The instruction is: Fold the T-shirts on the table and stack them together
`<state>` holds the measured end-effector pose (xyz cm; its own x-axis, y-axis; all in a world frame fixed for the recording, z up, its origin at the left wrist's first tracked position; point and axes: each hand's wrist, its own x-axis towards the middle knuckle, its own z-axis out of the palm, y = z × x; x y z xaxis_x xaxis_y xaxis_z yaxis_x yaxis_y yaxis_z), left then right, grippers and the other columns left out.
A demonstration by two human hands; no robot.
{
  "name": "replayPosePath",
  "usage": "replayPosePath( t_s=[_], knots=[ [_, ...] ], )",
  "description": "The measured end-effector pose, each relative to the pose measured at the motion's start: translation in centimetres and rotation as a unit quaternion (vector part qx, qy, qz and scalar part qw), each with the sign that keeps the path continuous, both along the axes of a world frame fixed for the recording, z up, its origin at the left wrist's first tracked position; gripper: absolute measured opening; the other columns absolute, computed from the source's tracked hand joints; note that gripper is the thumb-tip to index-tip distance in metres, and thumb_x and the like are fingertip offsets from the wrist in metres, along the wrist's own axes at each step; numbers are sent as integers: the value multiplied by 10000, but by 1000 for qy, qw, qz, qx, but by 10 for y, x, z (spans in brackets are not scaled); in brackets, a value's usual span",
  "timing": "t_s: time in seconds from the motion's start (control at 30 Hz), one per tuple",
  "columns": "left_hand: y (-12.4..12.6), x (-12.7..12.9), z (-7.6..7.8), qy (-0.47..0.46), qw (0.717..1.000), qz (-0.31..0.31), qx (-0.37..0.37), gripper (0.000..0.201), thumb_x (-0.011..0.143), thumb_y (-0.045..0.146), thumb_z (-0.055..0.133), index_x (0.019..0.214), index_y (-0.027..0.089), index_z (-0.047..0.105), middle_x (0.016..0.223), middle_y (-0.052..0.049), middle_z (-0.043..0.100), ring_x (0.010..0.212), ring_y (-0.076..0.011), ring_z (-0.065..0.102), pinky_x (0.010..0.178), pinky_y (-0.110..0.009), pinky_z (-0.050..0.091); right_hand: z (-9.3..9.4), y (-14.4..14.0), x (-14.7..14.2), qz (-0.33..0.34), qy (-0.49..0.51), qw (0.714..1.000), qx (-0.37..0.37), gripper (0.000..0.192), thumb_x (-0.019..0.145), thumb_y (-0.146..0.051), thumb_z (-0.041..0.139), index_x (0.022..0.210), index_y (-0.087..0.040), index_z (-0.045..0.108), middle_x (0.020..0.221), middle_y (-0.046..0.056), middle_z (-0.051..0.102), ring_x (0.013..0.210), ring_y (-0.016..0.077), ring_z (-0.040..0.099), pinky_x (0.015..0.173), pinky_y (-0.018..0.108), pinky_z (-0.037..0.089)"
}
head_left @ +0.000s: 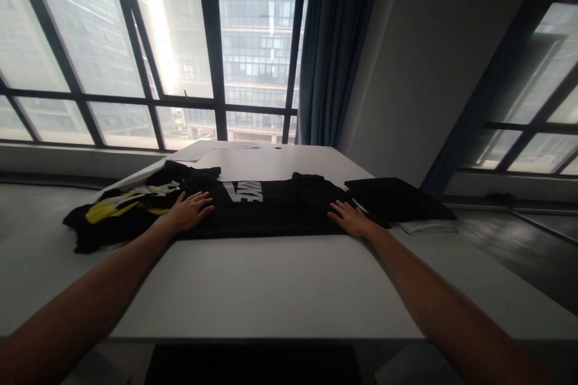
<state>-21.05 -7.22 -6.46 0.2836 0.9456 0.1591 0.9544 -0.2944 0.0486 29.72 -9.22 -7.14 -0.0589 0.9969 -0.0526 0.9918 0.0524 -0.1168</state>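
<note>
A black garment with white NIKE lettering [271, 216] lies sideways across the white table, its near edge folded straight. My left hand [190, 210] rests on the garment's left end, fingers spread and palm down. On the right end, my right hand [351, 218] lies flat with its fingers apart. Left of my left hand is a rumpled black garment with yellow and white patches [120, 207], its far part bunched up. A folded black cloth item [400, 197] sits just right of my right hand.
The white table [271, 289] extends toward a large window [257, 42]. White paper sheets [194, 151] lie at its far left. Under the folded black item is a light folded cloth [427, 227]. A blue curtain [329, 48] hangs beyond the table.
</note>
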Motion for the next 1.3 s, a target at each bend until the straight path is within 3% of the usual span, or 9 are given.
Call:
replayPosePath(
  t_s=[0.17, 0.3, 0.53, 0.67, 0.8, 0.87, 0.97, 1.1, 1.3],
  knots=[
    [-13, 15, -3, -25, 996, -83, -18, 656, 977, 580, 254, 1489, 209, 427, 1600, -90, 317, 1491, -245, 245, 1209, -500, 96, -5, 2, 1, 4, -1, 999, 38, 729, 984, -604, 203, 1567, -170, 259, 1640, 96, 185, 1515, 259, 109, 1218, 484, 87],
    [-15, 15, -9, -3, 991, -85, -103, 717, 954, 636, 272, 1553, 243, 292, 1640, -65, 173, 1518, -263, 129, 1204, -518, 87, -12, 4, 10, -7, 8, 1000, 6, 751, 970, -641, 178, 1574, -199, 242, 1646, 75, 159, 1516, 257, 98, 1218, 479, 106],
    [-15, 9, -8, 6, 990, -79, -120, 751, 944, 661, 248, 1565, 239, 254, 1649, -60, 145, 1522, -262, 105, 1206, -519, 82, -15, 2, 16, -15, -19, 1000, 0, 777, 969, -645, 169, 1586, -173, 189, 1646, 74, 151, 1517, 258, 85, 1223, 483, 95],
    [-22, 8, 9, -35, 988, -105, -112, 770, 862, 726, 409, 1475, 263, 451, 1595, -70, 344, 1468, -303, 286, 1185, -472, 226, 3, -6, 12, -9, -25, 1000, 5, 746, 972, -653, 179, 1542, -195, 328, 1606, 104, 292, 1475, 281, 262, 1175, 482, 248],
    [-27, 1, 30, -132, 974, -135, -127, 635, 822, 729, 493, 1165, 239, 706, 1184, -53, 720, 1101, -280, 643, 974, -359, 482, 27, -16, 5, -60, -81, 993, 57, 772, 970, -663, 144, 1149, -156, 698, 1174, 191, 687, 1126, 338, 630, 991, 489, 426],
    [-23, -4, 33, -163, 968, -130, -137, 594, 836, 712, 485, 1078, 228, 730, 1025, -36, 758, 952, -257, 690, 875, -337, 525, 32, -18, 2, -76, -100, 988, 89, 734, 975, -646, 191, 1075, -145, 718, 1083, 199, 711, 1063, 340, 655, 965, 486, 434],
    [-11, -15, 23, -156, 979, -102, -78, 631, 823, 723, 467, 1097, 217, 725, 1120, -59, 742, 1049, -280, 669, 968, -363, 492, 26, -17, -2, -9, -61, 991, 118, 572, 989, -549, 333, 1311, -164, 608, 1347, 166, 604, 1241, 312, 562, 1040, 431, 408],
    [4, -30, 3, -110, 991, -51, -64, 842, 710, 793, 501, 1271, 183, 651, 1405, -131, 586, 1313, -341, 506, 1116, -424, 380, 17, -15, -1, 50, -6, 998, 27, 577, 977, -501, 399, 1451, -185, 486, 1528, 125, 429, 1390, 261, 421, 1115, 356, 361],
    [3, -31, 10, -96, 986, -97, -94, 716, 681, 717, 616, 1198, 228, 693, 1247, -73, 689, 1158, -299, 617, 1013, -351, 463, 51, -8, 12, 30, -34, 995, -85, 562, 780, -609, 662, 1159, -196, 708, 1201, 133, 686, 1068, 313, 653, 870, 378, 515]
  ],
)
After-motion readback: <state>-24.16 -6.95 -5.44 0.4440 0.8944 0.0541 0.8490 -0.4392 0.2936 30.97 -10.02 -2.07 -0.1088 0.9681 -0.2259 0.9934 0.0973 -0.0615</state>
